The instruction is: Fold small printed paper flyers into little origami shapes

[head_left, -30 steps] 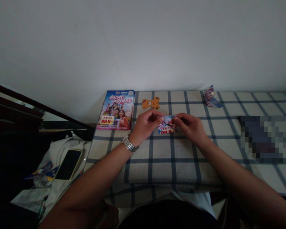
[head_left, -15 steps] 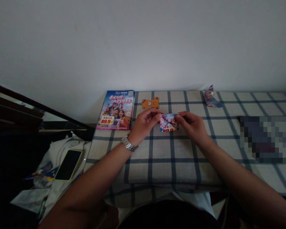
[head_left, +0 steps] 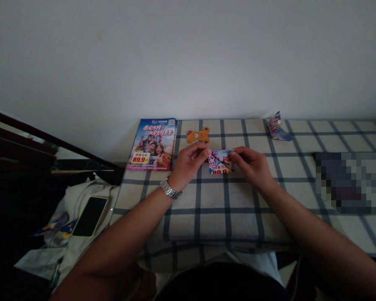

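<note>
Small folded rectangle of blue, red and white printed paper (head_left: 221, 163), centre of frame: left hand (head_left: 191, 162) pinching its upper-left corner, right hand (head_left: 252, 165) its upper-right, paper between them.

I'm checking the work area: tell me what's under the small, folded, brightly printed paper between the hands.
Blue-striped cream cloth shows around the small, folded, brightly printed paper; whatever lies directly beneath it is covered and cannot be seen.
</note>
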`<action>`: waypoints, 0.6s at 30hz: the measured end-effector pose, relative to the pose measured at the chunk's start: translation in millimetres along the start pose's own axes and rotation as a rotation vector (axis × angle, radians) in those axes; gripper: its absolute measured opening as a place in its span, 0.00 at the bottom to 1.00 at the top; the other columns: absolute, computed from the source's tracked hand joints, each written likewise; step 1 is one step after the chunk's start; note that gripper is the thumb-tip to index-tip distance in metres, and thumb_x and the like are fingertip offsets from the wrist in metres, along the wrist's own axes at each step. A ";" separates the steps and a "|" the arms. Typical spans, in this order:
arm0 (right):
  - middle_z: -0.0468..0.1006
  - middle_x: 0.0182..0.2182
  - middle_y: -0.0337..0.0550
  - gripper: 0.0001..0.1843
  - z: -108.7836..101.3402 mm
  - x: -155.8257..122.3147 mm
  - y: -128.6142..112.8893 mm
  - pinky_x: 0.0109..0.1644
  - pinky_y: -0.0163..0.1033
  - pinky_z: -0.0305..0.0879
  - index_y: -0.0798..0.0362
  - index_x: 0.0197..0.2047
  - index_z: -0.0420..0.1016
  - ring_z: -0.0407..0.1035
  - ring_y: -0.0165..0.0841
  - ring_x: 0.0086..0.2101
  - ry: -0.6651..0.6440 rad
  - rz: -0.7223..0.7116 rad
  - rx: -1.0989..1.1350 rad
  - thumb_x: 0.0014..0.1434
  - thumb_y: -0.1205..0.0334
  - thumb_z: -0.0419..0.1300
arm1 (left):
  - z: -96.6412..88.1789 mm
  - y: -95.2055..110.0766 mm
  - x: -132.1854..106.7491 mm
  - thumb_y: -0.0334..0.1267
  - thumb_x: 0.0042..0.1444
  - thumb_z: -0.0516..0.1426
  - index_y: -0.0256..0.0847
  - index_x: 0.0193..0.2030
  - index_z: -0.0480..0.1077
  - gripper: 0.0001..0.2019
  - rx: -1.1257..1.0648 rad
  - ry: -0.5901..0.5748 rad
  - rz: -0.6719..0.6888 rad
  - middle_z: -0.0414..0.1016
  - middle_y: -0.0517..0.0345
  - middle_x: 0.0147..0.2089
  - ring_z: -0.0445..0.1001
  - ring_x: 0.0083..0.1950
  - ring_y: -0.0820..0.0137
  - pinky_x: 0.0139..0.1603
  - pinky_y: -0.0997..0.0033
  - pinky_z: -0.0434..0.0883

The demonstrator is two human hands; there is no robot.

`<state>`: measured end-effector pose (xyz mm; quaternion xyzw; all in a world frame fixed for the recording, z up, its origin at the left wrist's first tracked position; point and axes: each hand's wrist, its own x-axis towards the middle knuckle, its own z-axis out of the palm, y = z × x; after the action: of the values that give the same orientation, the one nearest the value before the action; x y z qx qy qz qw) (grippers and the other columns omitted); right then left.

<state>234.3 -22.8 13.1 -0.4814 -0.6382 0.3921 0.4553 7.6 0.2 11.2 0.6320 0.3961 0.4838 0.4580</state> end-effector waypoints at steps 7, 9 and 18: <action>0.83 0.32 0.42 0.16 -0.2 -0.4 3.0 0.37 0.41 0.71 0.50 0.39 0.81 0.75 0.35 0.31 0.001 -0.009 -0.042 0.69 0.46 0.63 | -2.3 3.2 0.0 0.50 0.68 0.61 0.41 0.41 0.76 0.14 0.133 -0.043 0.082 0.78 0.57 0.38 0.76 0.38 0.70 0.40 0.71 0.74; 0.83 0.32 0.42 0.16 -0.2 -0.6 3.2 0.36 0.40 0.70 0.50 0.40 0.81 0.75 0.35 0.31 -0.001 -0.006 -0.064 0.68 0.45 0.63 | -2.4 3.6 0.2 0.49 0.67 0.62 0.42 0.44 0.78 0.13 0.123 -0.083 0.083 0.81 0.56 0.40 0.77 0.40 0.70 0.41 0.71 0.74; 0.83 0.31 0.42 0.18 -0.2 -1.6 0.5 0.35 0.40 0.71 0.50 0.40 0.81 0.75 0.36 0.30 -0.023 -0.013 -0.104 0.69 0.45 0.61 | -1.3 4.5 0.4 0.49 0.65 0.64 0.42 0.41 0.79 0.12 0.097 -0.104 0.058 0.82 0.57 0.37 0.78 0.37 0.71 0.38 0.72 0.74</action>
<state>234.9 -24.3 12.3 -0.4958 -0.6658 0.3609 0.4249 6.7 -0.4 15.8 0.6890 0.3762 0.4435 0.4325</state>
